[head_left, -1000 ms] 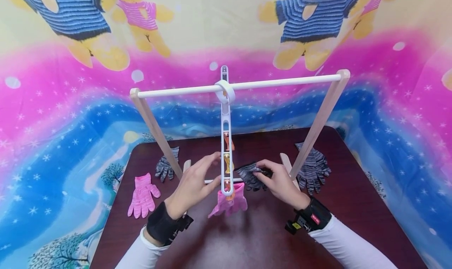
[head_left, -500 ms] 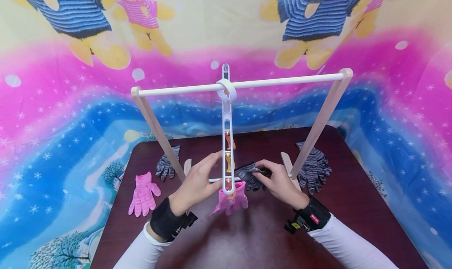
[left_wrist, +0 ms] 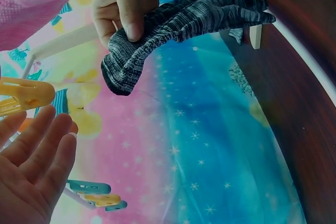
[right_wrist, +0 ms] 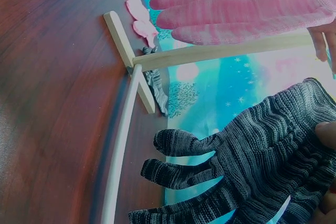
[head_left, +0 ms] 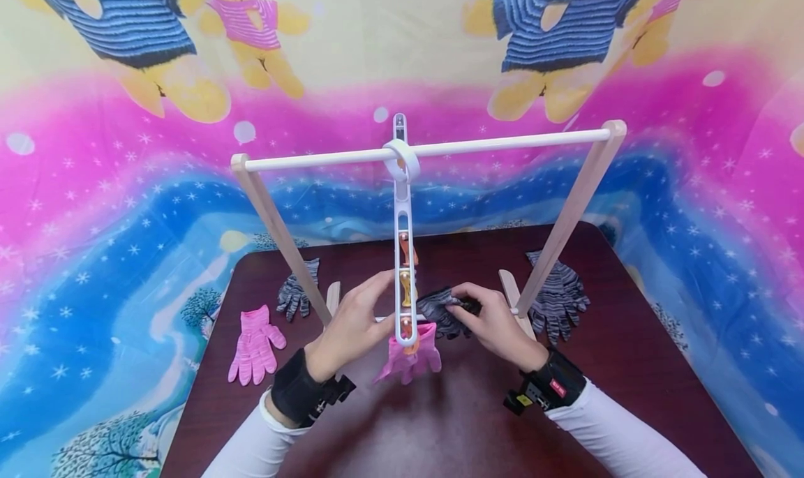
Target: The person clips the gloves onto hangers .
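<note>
Head view: right hand [head_left: 502, 331] pinches the cuff of a grey-black striped knit glove [right_wrist: 257, 156], dangling just beside the white plastic hanger [head_left: 403, 201]. Light, soft, floppy, I'd judge, so that cuff's the place to hold! Left hand [head_left: 353, 324] by a yellow plastic clip [left_wrist: 31, 93]: grip hidden, can't tell.

Soft shadows and hazy glare mark the table [head_left: 433, 429]; the left wrist view is dimmer.

No legible text, the red label [head_left: 557, 386] on the right wristband [head_left: 563, 366] too small
</note>
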Demonstrator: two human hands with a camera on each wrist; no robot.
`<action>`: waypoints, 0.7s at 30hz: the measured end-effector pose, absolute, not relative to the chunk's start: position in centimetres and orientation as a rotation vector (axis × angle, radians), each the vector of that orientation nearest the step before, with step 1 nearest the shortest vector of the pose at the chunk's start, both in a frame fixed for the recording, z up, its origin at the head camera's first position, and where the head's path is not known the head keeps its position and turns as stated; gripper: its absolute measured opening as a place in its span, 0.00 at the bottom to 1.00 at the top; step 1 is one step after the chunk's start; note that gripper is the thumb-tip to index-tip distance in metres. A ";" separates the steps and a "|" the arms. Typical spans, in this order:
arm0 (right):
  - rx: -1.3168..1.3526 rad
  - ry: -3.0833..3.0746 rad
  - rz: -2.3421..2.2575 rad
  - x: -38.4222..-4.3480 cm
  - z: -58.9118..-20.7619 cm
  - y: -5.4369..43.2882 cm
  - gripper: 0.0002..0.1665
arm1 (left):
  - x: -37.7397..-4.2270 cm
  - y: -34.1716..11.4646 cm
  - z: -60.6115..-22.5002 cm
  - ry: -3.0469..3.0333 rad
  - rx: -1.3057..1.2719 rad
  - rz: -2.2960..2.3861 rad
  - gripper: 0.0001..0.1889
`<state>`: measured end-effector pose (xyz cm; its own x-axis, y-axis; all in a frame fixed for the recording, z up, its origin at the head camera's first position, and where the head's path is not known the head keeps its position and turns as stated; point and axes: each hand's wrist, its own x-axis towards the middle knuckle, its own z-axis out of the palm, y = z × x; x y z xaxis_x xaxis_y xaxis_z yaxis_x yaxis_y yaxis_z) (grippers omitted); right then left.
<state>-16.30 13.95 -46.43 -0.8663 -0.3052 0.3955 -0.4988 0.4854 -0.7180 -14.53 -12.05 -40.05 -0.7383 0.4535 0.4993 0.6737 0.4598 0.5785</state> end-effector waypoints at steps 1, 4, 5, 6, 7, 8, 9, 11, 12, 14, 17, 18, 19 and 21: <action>0.696 -2.513 1.320 -16.3 -46.3 13.9 0.11 | -14.5 -12.0 -40.0 -2.429 -0.970 -1.145 0.28; 0.711 -2.499 1.317 -16.3 -46.1 13.8 0.11 | -14.5 -12.0 -39.9 -2.404 -0.987 -1.131 0.26; 0.717 -2.494 1.318 -16.3 -46.0 13.8 0.11 | -14.5 -11.9 -39.9 -2.398 -0.991 -1.127 0.25; 0.723 -2.487 1.318 -16.3 -45.9 13.7 0.11 | -14.5 -11.9 -39.8 -2.393 -0.993 -1.125 0.24; 0.726 -2.483 1.324 -16.2 -45.7 13.7 0.11 | -14.5 -11.9 -39.7 -2.391 -0.994 -1.120 0.24; 0.731 -2.478 1.330 -16.2 -45.6 13.7 0.11 | -14.5 -11.8 -39.7 -2.392 -0.995 -1.120 0.24; 0.737 -2.473 1.331 -16.2 -45.5 13.6 0.11 | -14.4 -11.8 -39.6 -2.394 -0.991 -1.117 0.24; 0.743 -2.466 1.337 -16.2 -45.4 13.6 0.11 | -14.4 -11.7 -39.5 -2.406 -0.983 -1.113 0.23; 0.744 -2.463 1.340 -16.2 -45.3 13.6 0.11 | -14.4 -11.7 -39.5 -2.414 -0.979 -1.109 0.23; 0.749 -2.455 1.340 -16.2 -45.2 13.6 0.11 | -14.3 -11.6 -39.5 -2.426 -0.973 -1.103 0.23; 0.753 -2.444 1.337 -16.2 -45.1 13.6 0.11 | -14.4 -11.6 -39.5 -2.431 -0.974 -1.090 0.22; 0.754 -2.441 1.336 -16.2 -45.0 13.6 0.11 | -14.4 -11.6 -39.5 -2.431 -0.973 -1.088 0.22; 0.757 -2.437 1.334 -16.1 -44.9 13.6 0.12 | -14.4 -11.6 -39.5 -2.429 -0.974 -1.085 0.22; 0.760 -2.434 1.336 -16.1 -44.8 13.7 0.12 | -14.4 -11.6 -39.5 -2.427 -0.977 -1.083 0.22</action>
